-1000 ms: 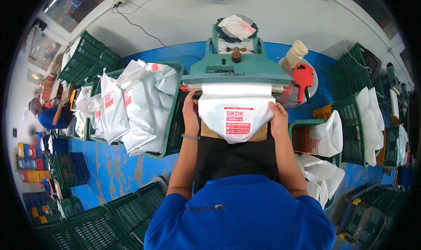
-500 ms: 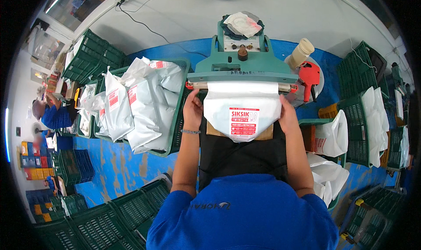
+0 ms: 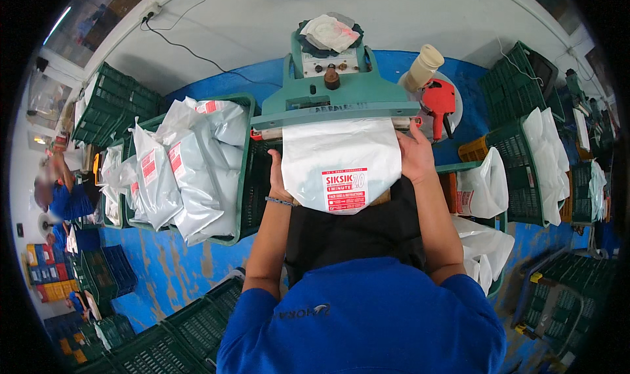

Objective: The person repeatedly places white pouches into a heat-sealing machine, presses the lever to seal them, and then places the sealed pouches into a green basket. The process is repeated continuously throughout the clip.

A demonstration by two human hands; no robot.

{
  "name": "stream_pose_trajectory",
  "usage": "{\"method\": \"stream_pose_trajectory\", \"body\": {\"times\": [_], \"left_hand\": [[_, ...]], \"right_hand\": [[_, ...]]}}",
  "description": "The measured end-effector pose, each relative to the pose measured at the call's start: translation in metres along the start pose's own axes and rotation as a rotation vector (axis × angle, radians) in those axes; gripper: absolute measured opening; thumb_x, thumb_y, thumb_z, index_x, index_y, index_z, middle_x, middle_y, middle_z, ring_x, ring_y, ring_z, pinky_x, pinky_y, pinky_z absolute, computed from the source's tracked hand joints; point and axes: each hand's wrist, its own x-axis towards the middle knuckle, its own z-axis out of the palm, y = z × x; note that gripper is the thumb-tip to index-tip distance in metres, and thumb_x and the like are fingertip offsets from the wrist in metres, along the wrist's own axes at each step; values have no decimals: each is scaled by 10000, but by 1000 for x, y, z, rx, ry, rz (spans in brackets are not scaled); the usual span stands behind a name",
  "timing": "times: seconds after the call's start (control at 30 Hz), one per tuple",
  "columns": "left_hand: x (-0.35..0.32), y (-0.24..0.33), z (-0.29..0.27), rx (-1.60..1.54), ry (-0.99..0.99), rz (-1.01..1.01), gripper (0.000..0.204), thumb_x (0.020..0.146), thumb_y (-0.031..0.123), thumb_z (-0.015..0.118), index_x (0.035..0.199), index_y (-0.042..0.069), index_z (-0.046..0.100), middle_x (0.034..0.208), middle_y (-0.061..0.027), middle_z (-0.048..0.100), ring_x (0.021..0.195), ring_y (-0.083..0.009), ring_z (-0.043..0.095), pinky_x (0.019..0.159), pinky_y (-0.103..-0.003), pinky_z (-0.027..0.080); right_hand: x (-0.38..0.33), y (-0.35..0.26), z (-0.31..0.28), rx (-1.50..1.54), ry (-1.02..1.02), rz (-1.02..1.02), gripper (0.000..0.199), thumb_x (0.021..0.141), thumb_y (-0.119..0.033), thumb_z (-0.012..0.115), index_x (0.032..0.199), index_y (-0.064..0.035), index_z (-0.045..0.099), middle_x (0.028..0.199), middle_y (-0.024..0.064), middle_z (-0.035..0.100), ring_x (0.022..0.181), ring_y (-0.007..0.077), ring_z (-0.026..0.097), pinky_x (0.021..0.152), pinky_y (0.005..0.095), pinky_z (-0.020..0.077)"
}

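Note:
A white plastic bag [image 3: 338, 145] with a red printed label hangs from a green bench sealing machine [image 3: 338, 98], its upper end at the jaw. The bag's rounded lower end rests over a brown board, of which a little shows. Along the bag's left edge is my left hand [image 3: 279, 180], thumb stretched up and apart, other fingers partly hidden by the bag. My right hand [image 3: 417, 156] lies open at the right edge, palm turned up, fingers touching the side of the bag. Neither hand visibly pinches it.
Left of the machine, a green crate [image 3: 244, 203] is heaped with filled white bags [image 3: 190, 170]. A red heat gun [image 3: 438, 105] and a cream container [image 3: 423, 67] stand at right. More white bags [image 3: 484, 184] fill crates there. Behind at left works another person [image 3: 69, 190].
The whole view has shifted, so the scene sits further left. My hands have opened out beside the bag, the right palm turning upward. The bag stays at the machine's jaw.

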Motion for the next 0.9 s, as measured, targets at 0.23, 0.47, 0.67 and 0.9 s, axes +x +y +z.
{"method": "stream_pose_trajectory", "body": {"times": [0.23,0.47,0.67,0.9], "left_hand": [[27,1,-2,131,-73,86,788,891,653,350,1419,68,330,1432,-170,374,1285,-358,394,1058,-499,327],[17,-5,1,-73,-75,68,812,882,671,344,1424,67,320,1434,-172,372,1278,-364,403,1057,-502,327],[19,-2,-4,257,288,136,781,903,648,321,1428,70,313,1448,-173,348,1307,-357,366,1063,-502,317],[31,-13,7,487,342,150,902,826,744,328,1401,50,346,1407,-169,406,1245,-333,439,1041,-458,359]], "right_hand": [[23,-2,-8,24,-189,90,707,927,-508,448,1290,98,425,1303,217,503,1203,320,493,1029,407,370],[27,7,-18,-57,-51,-18,630,945,-459,436,1289,69,439,1279,197,529,1157,300,532,1006,405,398],[25,10,-17,-176,-50,-146,561,960,-404,423,1311,34,431,1298,176,515,1185,297,508,1024,400,381],[27,20,-19,-30,-155,-110,719,908,-549,445,1336,27,409,1321,204,488,1200,328,489,1025,419,375]]}}
